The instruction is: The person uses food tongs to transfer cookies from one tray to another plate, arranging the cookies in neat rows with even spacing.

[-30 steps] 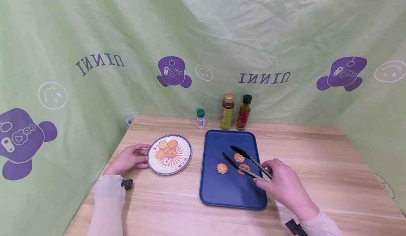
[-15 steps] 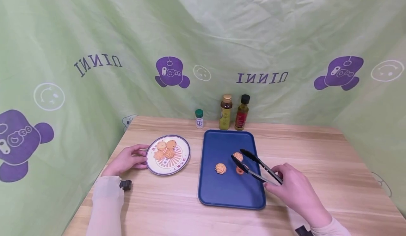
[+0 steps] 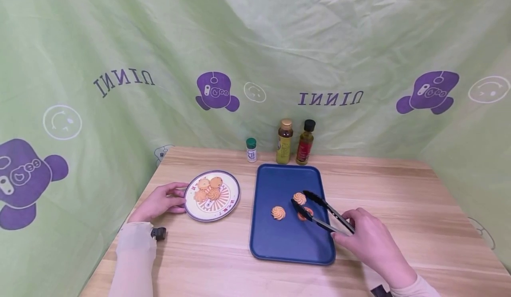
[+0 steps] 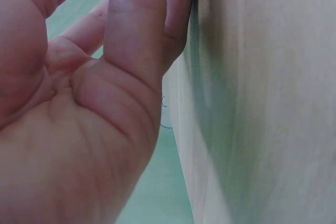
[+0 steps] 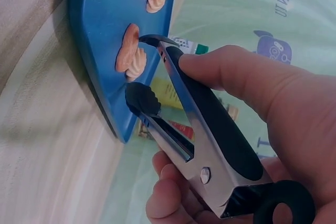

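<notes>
Green printed cloth hangs behind the wooden table (image 3: 399,199) where I work. My right hand (image 3: 369,239) grips black tongs (image 3: 321,210), their tips spread either side of a swirl cookie (image 3: 306,213) lying on the blue tray (image 3: 279,244). Two more cookies (image 3: 278,212) lie near it on the tray. My left hand (image 3: 159,201) rests relaxed, fingers touching the rim of the patterned plate (image 3: 229,206) holding other cookies. Three bottles (image 3: 284,142) stand behind the tray.

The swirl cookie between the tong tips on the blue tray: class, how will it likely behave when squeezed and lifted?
The cookie looks thin and ridged, so probably light and crumbly. The tongs have narrow scalloped tips, so it may tilt or slip.
</notes>
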Available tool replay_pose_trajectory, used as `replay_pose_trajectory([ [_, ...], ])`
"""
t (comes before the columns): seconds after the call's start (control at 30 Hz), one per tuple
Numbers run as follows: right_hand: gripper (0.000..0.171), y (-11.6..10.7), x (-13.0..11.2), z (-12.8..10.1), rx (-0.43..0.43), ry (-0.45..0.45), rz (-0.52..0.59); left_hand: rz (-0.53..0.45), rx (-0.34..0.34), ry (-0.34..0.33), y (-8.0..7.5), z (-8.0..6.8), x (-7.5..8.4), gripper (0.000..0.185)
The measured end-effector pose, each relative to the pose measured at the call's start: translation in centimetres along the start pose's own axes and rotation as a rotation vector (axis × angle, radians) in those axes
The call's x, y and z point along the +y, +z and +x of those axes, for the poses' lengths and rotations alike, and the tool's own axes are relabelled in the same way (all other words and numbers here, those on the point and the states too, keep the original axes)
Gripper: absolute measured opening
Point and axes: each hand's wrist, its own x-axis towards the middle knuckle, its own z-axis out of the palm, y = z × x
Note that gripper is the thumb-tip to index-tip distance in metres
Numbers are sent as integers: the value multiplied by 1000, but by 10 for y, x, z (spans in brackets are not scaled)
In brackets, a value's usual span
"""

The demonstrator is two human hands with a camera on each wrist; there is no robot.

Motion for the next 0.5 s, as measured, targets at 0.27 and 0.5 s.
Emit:
replay_pose_trajectory([
  [0.27, 51, -2, -2, 4, -19, -25, -21, 2, -1, -1, 0, -1, 1, 67],
  [0.5, 46, 0, -5, 2, 23, -71, -42, -4, 5, -1, 1, 0, 1, 66],
])
